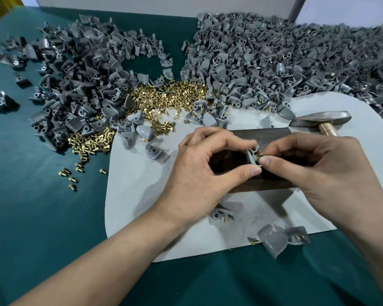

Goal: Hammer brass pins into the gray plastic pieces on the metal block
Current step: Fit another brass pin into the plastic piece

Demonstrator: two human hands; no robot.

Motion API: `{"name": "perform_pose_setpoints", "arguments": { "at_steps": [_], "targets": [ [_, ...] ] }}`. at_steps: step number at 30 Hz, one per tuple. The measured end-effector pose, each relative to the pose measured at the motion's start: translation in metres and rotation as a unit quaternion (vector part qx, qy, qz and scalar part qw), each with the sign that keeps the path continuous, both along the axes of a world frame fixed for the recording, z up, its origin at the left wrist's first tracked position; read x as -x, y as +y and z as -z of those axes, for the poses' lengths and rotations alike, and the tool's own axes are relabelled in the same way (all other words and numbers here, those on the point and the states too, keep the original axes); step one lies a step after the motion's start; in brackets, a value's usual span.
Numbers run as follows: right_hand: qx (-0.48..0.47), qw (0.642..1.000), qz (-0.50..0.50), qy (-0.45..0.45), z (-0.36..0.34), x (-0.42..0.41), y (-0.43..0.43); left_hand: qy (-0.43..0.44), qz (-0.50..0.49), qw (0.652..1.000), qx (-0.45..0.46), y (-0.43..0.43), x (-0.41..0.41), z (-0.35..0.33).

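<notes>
Brass pin (pixel 258 156): pinched in the narrow grip of the right hand (pixel 314 168), thumb and forefinger tips closed on it, right at the bored lug of a gray plastic piece (pixel 252 152). Piece held over the metal block (pixel 263 133) by the left hand (pixel 203 164), grip likewise narrow, thumb below and fingertips above. Pin judged small, light, rigid and smooth, hence prone to roll and to slip from the fingertips. Take by the shank close under the head, leaving the tip free to enter the hole. Plastic piece judged light and stiff, with a thin curved shell likely to rock or crack under a blow. Hold by the shell edges, away from the lug, and seat the lug flat on the block before striking. Keep fingertips clear of the pin head. Hammer (pixel 321 119) at the far right corner of the block, untouched; judged head-heavy, best taken by the handle. Further stock in the heap of loose pins (pixel 170 93) on the desk (pixel 42 206).
</notes>
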State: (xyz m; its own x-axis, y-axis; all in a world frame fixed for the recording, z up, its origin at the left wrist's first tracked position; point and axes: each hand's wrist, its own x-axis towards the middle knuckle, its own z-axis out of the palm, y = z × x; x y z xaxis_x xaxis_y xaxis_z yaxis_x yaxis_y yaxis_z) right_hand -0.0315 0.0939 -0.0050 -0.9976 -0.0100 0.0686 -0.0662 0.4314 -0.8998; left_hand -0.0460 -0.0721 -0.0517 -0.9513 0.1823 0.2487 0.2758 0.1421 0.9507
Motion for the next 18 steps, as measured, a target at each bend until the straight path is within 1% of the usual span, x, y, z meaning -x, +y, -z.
{"name": "perform_pose_setpoints", "arguments": {
  "at_steps": [13, 18],
  "targets": [
    [-0.019, 1.0, 0.002, 0.004, -0.0048, 0.0014, -0.0025, -0.002, 0.001, 1.0, -0.005, 0.0006, 0.0005, 0.0004],
    [-0.011, 1.0, 0.0, -0.004, -0.0073, 0.0018, -0.0027, -0.007, 0.002, 1.0, -0.015, 0.0011, 0.0003, 0.0]
  ]
}}
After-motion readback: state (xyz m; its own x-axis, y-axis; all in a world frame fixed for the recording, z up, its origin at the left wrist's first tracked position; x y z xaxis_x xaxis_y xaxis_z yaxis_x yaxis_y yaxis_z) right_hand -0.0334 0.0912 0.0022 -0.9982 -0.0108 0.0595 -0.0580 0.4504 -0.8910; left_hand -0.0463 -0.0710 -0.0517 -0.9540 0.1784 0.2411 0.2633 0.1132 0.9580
